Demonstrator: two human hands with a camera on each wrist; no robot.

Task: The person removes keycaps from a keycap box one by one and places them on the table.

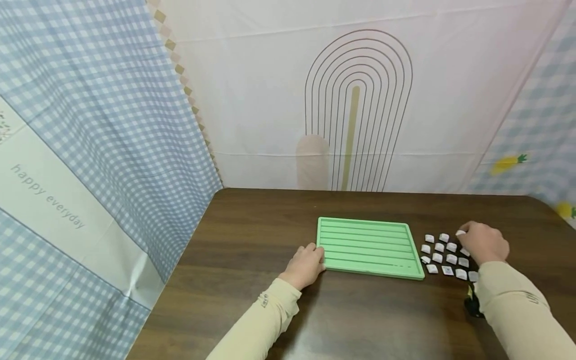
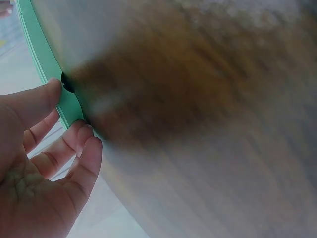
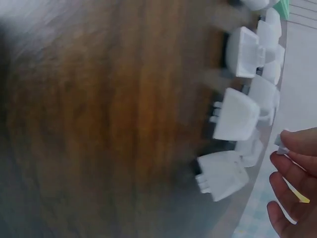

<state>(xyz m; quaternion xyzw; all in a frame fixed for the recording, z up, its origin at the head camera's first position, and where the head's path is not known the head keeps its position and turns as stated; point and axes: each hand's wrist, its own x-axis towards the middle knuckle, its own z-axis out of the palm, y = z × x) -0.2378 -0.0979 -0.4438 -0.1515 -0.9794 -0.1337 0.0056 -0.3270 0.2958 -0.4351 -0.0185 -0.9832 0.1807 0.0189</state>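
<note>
My left hand (image 1: 305, 266) is at the left edge of a light green ridged tray (image 1: 369, 245) that lies flat on the table. In the left wrist view, thumb and fingers grip the tray's edge (image 2: 44, 54) from both sides. My right hand (image 1: 486, 244) is over the far right side of a group of small white keycap-like pieces (image 1: 451, 258). Between its thumb and index finger it pinches one white piece (image 3: 281, 144), mostly hidden by the fingers; the other fingers are loosely bent.
The loose white pieces stand in rough rows to the right of the tray, some with small prongs showing underneath. Brown wooden table (image 1: 252, 240) surrounds them. A white patterned cloth (image 1: 261, 100) hangs behind, and a blue checked cloth (image 1: 112, 125) hangs at the left.
</note>
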